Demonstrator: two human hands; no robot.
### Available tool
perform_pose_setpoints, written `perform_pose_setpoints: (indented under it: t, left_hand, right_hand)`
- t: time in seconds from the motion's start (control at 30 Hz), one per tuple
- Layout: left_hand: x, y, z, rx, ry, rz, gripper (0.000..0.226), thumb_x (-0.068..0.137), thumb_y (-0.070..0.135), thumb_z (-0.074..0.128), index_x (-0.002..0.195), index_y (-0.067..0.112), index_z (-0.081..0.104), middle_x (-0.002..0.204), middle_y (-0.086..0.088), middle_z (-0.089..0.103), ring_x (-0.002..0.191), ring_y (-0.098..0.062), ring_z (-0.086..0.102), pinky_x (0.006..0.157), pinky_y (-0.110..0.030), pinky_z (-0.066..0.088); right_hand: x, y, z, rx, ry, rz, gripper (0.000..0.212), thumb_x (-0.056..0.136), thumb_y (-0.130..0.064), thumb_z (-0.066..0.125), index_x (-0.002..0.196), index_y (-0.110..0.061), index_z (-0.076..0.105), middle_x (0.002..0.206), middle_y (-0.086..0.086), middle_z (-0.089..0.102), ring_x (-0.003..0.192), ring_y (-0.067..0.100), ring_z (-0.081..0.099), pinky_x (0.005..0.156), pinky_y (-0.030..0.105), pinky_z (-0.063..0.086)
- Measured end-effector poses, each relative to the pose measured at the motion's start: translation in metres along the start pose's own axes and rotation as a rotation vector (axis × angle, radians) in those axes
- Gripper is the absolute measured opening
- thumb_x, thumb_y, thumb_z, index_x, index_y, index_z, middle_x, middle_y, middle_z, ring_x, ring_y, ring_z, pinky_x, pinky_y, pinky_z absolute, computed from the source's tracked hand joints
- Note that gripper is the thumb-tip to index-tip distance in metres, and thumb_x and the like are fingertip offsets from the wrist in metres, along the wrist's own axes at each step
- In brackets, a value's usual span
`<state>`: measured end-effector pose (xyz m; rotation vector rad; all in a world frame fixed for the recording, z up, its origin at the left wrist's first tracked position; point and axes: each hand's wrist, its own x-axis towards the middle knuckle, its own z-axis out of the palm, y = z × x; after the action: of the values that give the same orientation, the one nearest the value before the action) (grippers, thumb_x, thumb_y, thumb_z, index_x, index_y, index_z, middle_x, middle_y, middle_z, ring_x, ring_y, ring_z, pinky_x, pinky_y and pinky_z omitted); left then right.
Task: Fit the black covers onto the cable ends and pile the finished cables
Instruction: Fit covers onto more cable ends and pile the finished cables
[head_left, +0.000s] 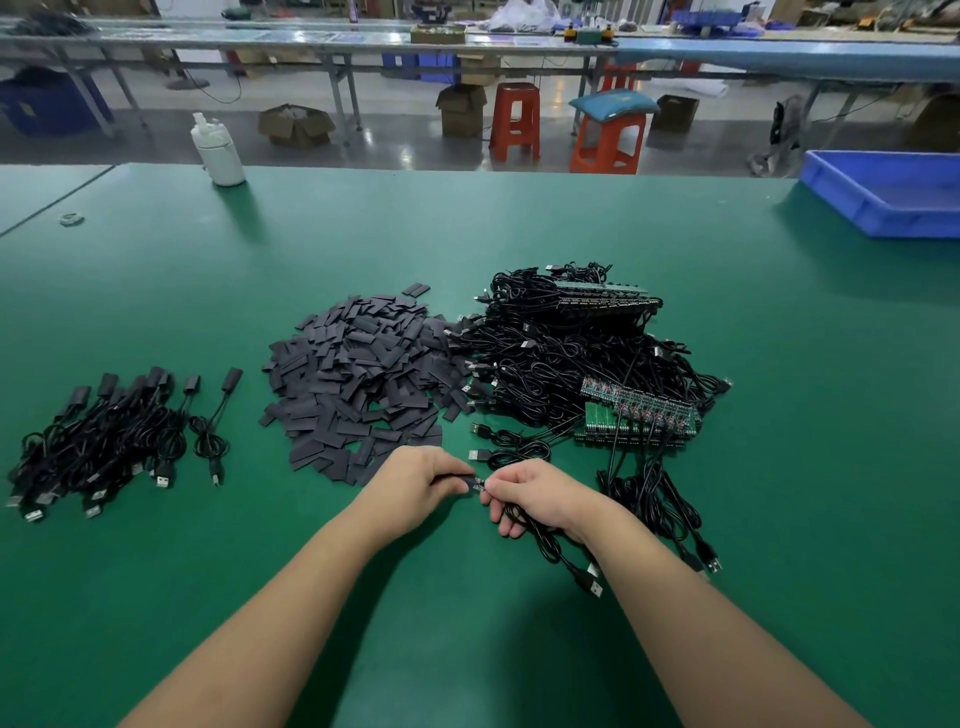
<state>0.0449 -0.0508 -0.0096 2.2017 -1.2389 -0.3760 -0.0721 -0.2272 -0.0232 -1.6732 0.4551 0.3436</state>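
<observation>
Green tabletop under everything. Beyond the right hand, tangled unfinished cables; beyond the left hand, heaped black covers; far left of it, finished cables. Both hands meeting: left pinching one cover, right gripping a cable at its end.

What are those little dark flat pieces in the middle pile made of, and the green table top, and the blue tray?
The dark flat pieces look like thin matte rubbery plastic sleeving, flattened; they give no shine. The green table top looks like a smooth rubber or vinyl mat with a soft sheen. The blue tray looks like rigid moulded plastic, judging by its even walls.
</observation>
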Motion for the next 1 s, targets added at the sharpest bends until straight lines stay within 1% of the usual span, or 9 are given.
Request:
perform_pose_setpoints:
  t: [0.07,0.1,0.27,0.4,0.5,0.67,0.77,0.93,1.0]
  left_hand:
    - [-0.001,-0.002,-0.004,0.022,-0.001,-0.004,0.022,0.091,0.027,0.070,0.112,0.026,0.074,0.101,0.010,0.072,0.093,-0.004,0.063,0.088,-0.021,0.048]
    - [-0.001,-0.003,-0.006,0.031,-0.006,-0.003,0.023,0.091,0.027,0.070,0.113,0.025,0.074,0.102,0.010,0.072,0.094,-0.004,0.063,0.089,-0.022,0.048]
    - [-0.003,0.001,-0.005,0.052,-0.016,0.029,0.023,0.091,0.027,0.069,0.114,0.024,0.073,0.104,0.009,0.072,0.096,-0.005,0.063,0.088,-0.019,0.047]
    - [-0.001,0.009,0.001,0.075,-0.027,0.072,0.019,0.092,0.025,0.067,0.110,0.024,0.074,0.102,0.007,0.073,0.094,-0.008,0.063,0.087,-0.022,0.047]
    - [-0.001,0.012,0.004,0.066,-0.018,0.071,0.018,0.092,0.025,0.067,0.108,0.022,0.075,0.100,0.005,0.074,0.092,-0.010,0.064,0.085,-0.025,0.049]
    - [-0.005,0.014,0.007,0.025,0.019,0.050,0.015,0.092,0.021,0.067,0.105,0.021,0.076,0.097,0.005,0.074,0.088,-0.009,0.065,0.083,-0.021,0.048]
    - [-0.003,0.019,0.009,0.024,0.037,0.030,0.016,0.094,0.019,0.066,0.105,0.019,0.076,0.099,0.003,0.075,0.090,-0.010,0.066,0.084,-0.020,0.048]
    - [0.005,0.027,0.002,0.137,-0.097,0.068,0.023,0.096,0.020,0.060,0.116,0.017,0.071,0.105,-0.002,0.070,0.098,-0.016,0.061,0.091,-0.031,0.047]
    - [0.005,0.026,0.001,0.182,-0.143,0.078,0.025,0.097,0.017,0.058,0.119,0.015,0.069,0.107,-0.002,0.069,0.101,-0.017,0.059,0.092,-0.032,0.045]
  right_hand:
    - [0.000,0.000,-0.001,-0.004,0.001,0.006,0.024,0.104,-0.022,0.053,0.091,-0.010,0.069,0.071,0.000,0.070,0.062,0.013,0.067,0.057,0.022,0.054]
    - [0.000,-0.001,-0.001,-0.011,0.000,0.007,0.024,0.104,-0.022,0.053,0.091,-0.010,0.069,0.070,0.000,0.070,0.062,0.013,0.067,0.057,0.022,0.054]
    - [-0.001,-0.003,0.001,-0.028,-0.002,0.008,0.024,0.103,-0.021,0.052,0.090,-0.010,0.069,0.070,0.001,0.068,0.061,0.012,0.067,0.057,0.023,0.054]
    - [-0.002,-0.003,0.001,-0.028,-0.004,0.007,0.022,0.103,-0.018,0.053,0.090,-0.009,0.069,0.069,0.000,0.067,0.060,0.012,0.066,0.057,0.022,0.054]
    - [-0.002,-0.003,0.001,-0.026,-0.004,0.010,0.021,0.102,-0.017,0.054,0.089,-0.010,0.069,0.068,0.000,0.068,0.061,0.013,0.067,0.057,0.022,0.054]
    - [-0.001,-0.003,0.001,-0.038,0.000,0.010,0.020,0.101,-0.017,0.056,0.088,-0.010,0.070,0.066,-0.001,0.067,0.060,0.013,0.067,0.057,0.022,0.055]
    - [-0.001,-0.003,0.002,-0.056,-0.002,0.007,0.020,0.101,-0.017,0.055,0.090,-0.010,0.069,0.065,-0.002,0.066,0.059,0.012,0.067,0.056,0.022,0.055]
    - [-0.003,-0.003,0.001,-0.060,0.007,-0.007,0.024,0.105,-0.020,0.048,0.092,-0.011,0.066,0.065,-0.004,0.064,0.060,0.012,0.067,0.057,0.022,0.054]
    - [-0.003,-0.003,0.001,-0.058,0.006,-0.010,0.025,0.106,-0.020,0.047,0.093,-0.010,0.066,0.066,-0.003,0.065,0.061,0.012,0.068,0.057,0.023,0.054]
